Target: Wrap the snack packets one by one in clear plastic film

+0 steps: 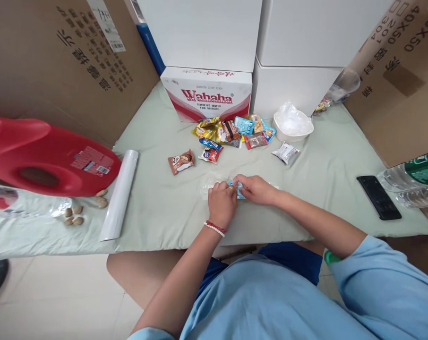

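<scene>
Working over the cloth-covered desk [157, 203], between its front edge and the snack pile [231, 131]. Could scatter those snacks by jerking forward after a sudden tear. Could also snag the clear plastic [207, 188], lying right beside the knuckles, by dragging a wrist across. Reaching in from both sides, with left hand [223, 200] knuckles up and right hand [254, 190] turned inward. Gripping the small blue packet [240, 190] between both, with fingers curled; might split it raggedly by pulling too hard. Cannot tell exact fingertip contact.
</scene>
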### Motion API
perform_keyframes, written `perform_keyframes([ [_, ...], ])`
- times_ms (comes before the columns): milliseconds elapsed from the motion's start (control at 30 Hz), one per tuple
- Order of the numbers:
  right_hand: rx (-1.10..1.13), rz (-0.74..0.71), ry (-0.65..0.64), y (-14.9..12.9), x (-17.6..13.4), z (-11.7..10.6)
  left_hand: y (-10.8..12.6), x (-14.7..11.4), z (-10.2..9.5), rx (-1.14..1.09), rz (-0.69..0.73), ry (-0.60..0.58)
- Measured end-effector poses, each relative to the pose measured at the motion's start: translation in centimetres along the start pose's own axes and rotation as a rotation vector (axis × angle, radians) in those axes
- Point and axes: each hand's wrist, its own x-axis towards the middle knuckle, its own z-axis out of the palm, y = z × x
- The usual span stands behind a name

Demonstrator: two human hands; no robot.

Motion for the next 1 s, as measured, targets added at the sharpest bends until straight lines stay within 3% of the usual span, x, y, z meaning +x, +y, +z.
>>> perform_keyframes([
  [167,-0.184,0.037,-0.047,-0.2,-1.1,2.2,-4.1,-0.4,1.5,-0.481,-0.199,0.191],
  [267,-0.245,0.052,-0.094,-0.5,-1.0,2.0,-6.6,0.4,1.2,-0.492,-0.300,0.346],
  [333,-0.247,0.048,-0.101,-0.7,-0.9,1.8,-7.6,1.5,0.8,-0.534,-0.291,0.410],
  [533,-0.275,0.080,-0.122,-1.7,-1.0,1.5,-8.6,4.3,0.0,-0.990,-0.143,0.123],
  [667,-0.279,0.140,-0.070,-1.7,-1.2,1.9,-9.7,3.3,-0.4,-1.003,-0.156,0.182],
  [867,-0.282,-0.029,-0.089,-0.8,-1.9,2.3,-11.5,1.7,-1.0,-0.943,-0.227,0.266],
  [1000,-0.318,-0.051,-0.103,-1.1,-2.1,2.5,-11.0,2.6,-0.9,-0.843,-0.271,0.209],
])
